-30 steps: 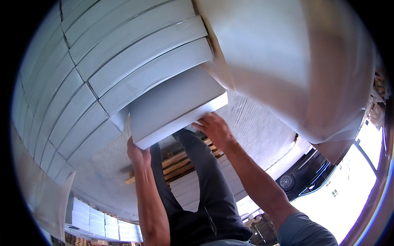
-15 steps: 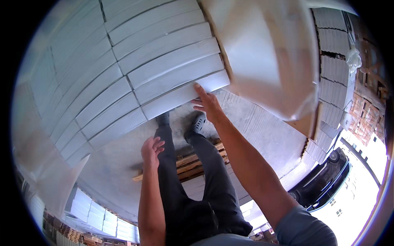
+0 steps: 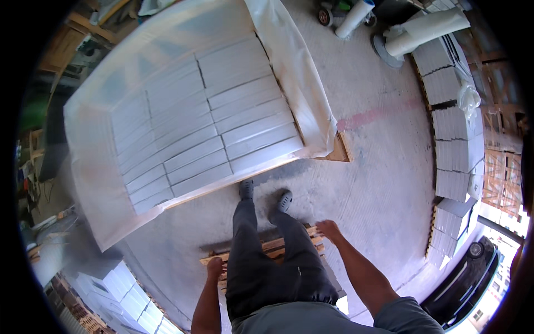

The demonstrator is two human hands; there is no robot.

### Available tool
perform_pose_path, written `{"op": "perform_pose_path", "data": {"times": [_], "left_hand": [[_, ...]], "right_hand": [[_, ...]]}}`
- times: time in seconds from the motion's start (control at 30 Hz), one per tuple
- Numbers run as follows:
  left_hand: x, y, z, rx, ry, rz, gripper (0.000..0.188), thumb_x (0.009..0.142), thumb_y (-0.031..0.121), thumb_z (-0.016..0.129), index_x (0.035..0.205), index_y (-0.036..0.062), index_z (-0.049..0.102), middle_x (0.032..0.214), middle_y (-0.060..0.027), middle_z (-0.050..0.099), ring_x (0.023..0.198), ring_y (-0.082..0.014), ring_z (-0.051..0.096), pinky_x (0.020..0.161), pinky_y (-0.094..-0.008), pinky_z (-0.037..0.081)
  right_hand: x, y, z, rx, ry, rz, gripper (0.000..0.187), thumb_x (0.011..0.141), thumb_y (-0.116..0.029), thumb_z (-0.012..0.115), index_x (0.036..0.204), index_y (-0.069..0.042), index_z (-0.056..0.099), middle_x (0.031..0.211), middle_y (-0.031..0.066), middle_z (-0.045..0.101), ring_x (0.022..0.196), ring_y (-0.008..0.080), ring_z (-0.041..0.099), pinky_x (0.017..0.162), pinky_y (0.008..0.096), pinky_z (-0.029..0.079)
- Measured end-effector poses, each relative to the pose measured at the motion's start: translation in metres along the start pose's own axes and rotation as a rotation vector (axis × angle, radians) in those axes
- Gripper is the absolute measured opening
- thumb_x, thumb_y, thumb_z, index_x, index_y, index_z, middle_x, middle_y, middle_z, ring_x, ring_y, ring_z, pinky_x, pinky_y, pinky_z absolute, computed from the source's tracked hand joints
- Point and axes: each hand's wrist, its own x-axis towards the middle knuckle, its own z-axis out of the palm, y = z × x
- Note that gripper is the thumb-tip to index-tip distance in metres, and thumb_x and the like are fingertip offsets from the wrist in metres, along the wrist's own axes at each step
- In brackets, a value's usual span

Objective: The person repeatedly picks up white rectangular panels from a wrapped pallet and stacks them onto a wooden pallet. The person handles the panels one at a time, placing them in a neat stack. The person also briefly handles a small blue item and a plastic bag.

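My left hand [image 3: 216, 268] hangs low beside my left thigh, its fingers loosely bent and nothing seen in it. Out to the right of my legs is my right hand [image 3: 329, 229], also empty, with its fingers loosely bent. Both hands overlap the view of a wooden pallet [image 3: 272, 244] behind my legs; I see no grip on it. In front of my feet stands a large block of stacked white flat bundles [image 3: 183, 125]. Clear plastic film [image 3: 300, 72] hangs over its top and sides, and the lower front rows show uncovered.
The wrapped block's pallet corner [image 3: 340, 149] juts out at right. More white stacks [image 3: 450, 122] line the right side, and others [image 3: 119, 289] stand lower left. A film roll [image 3: 428, 32] leans at far right, near another roll [image 3: 355, 18]. A dark car [image 3: 461, 284] is outside.
My right hand has left the lowest row of the stack and dropped back beside my legs. My left hand has lowered too. The block now appears farther away, with film draped along its side.
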Motion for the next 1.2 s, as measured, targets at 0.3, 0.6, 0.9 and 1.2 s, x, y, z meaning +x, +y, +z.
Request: {"op": "perform_pose_path", "data": {"times": [0.3,0.6,0.9,1.2], "left_hand": [[0.002,-0.018,-0.038,0.408,0.182,0.265,0.022,0.084,0.021,0.046,0.082,0.0009,0.055,0.071,-0.0097,0.058,0.054,-0.0222,0.059,0.044,-0.0362,0.047],[-0.036,0.153,-0.076,0.215,0.099,0.231,0.028,0.087,0.023,0.043,0.093,-0.0005,0.056,0.080,-0.0134,0.061,0.059,-0.0245,0.065,0.046,-0.0362,0.049],[-0.036,0.252,-0.127,0.541,-0.010,0.326,0.031,0.087,0.024,0.044,0.100,-0.0020,0.054,0.084,-0.0139,0.062,0.060,-0.0240,0.065,0.046,-0.0341,0.049],[-0.031,0.307,-0.092,0.912,-0.186,0.352,0.035,0.087,0.023,0.042,0.108,-0.0033,0.051,0.088,-0.0166,0.063,0.060,-0.0247,0.065,0.043,-0.0321,0.049]], "right_hand": [[-0.131,0.065,-0.001,0.168,0.016,0.140,0.037,0.086,-0.035,0.060,0.099,0.000,0.058,0.089,0.0113,0.065,0.076,0.0225,0.064,0.067,0.0379,0.051],[-0.276,0.016,0.104,0.101,0.030,0.222,0.038,0.083,-0.041,0.060,0.084,-0.003,0.066,0.072,0.0069,0.064,0.056,0.0146,0.059,0.053,0.0298,0.052],[-0.320,0.070,0.250,0.639,0.041,0.141,0.028,0.084,-0.029,0.063,0.088,-0.001,0.068,0.068,0.0023,0.060,0.054,0.0087,0.050,0.047,0.0241,0.039],[-0.412,0.059,0.353,0.669,0.306,-0.025,0.042,0.083,-0.032,0.056,0.102,0.003,0.064,0.079,0.0083,0.062,0.076,0.0184,0.058,0.069,0.0314,0.048]]}}
